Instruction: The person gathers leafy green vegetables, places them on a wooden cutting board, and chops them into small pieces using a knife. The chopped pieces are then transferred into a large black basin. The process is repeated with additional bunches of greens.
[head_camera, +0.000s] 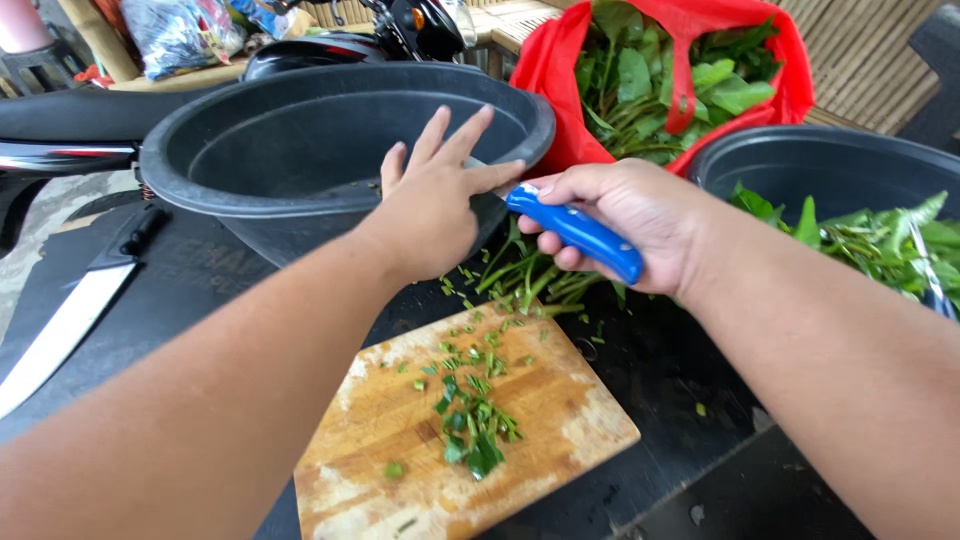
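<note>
A red plastic bag (560, 70) stands at the top, just behind and to the right of the big dark tub (340, 130). The bag is soft and open at the top, with red handles. It is full of green leaves (650, 80). Far off to the left of the tub, at the top edge, lies another bag (180, 35). It is shiny and crinkly, with blue, white and other mixed colours. It sits on a pale wooden bench (160, 78).
</note>
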